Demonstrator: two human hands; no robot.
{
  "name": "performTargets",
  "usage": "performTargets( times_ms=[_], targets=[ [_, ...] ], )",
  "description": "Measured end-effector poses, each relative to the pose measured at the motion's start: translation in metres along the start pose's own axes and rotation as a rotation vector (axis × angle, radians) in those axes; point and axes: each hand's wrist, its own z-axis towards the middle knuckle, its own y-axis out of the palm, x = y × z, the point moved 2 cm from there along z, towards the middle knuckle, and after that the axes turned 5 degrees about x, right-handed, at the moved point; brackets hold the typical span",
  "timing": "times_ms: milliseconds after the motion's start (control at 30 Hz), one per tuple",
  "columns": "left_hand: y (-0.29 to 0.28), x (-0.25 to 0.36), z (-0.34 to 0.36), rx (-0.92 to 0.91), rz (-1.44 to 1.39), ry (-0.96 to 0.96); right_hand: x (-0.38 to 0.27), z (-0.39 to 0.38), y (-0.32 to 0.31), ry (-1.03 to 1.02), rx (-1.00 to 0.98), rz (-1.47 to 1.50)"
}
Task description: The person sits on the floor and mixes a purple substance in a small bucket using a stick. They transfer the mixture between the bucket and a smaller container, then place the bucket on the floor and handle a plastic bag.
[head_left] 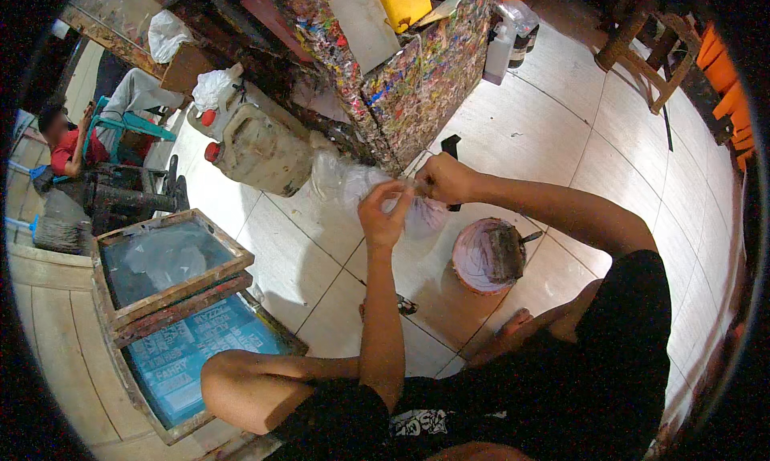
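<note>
My left hand [382, 214] pinches the gathered top of a clear plastic bag [427, 218] between thumb and fingers. Close beside it, my right hand [447, 179] is closed on the same top; its fingertips are partly hidden. Something pale pink shows through the bag, which hangs low over the tiles. Just to the right and nearer me stands a small round tub [473, 256] smeared with whitish-pink paste. Inside it leans a broad, dirty brown spreader [505, 254] with a dark handle. More crumpled clear plastic [341, 179] lies left of my hands.
Grimy jerrycans [265, 152] with red caps stand at left, beside a paint-crusted block [425, 76]. Wood-framed printing screens [172, 260] are stacked near my left knee. Bottles [501, 52] and a wooden stool [650, 52] stand farther right. Another person [76, 144] sits far left.
</note>
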Motion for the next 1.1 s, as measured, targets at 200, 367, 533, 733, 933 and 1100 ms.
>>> performTargets(
  times_ms=[200,367,533,733,933,1100],
  targets=[
    [0.017,-0.002,-0.009,-0.276,-0.038,0.043,0.011,0.002,0.016,-0.179,0.038,-0.050],
    [0.031,0.000,-0.007,-0.557,0.142,-0.351,0.027,-0.001,0.024,-0.094,0.071,-0.121],
    [0.044,-0.078,-0.044,-0.152,0.405,0.026,0.007,-0.006,0.013,0.252,0.068,0.191],
    [0.045,-0.051,-0.038,-0.256,0.296,0.131,0.014,-0.015,0.001,0.263,0.150,0.156],
    [0.038,-0.063,-0.043,-0.196,0.328,0.067,0.022,0.001,0.004,0.238,0.035,0.209],
    [0.023,-0.059,-0.030,-0.193,0.171,-0.099,0.087,0.026,-0.029,0.352,-0.212,-0.174]
  ],
)
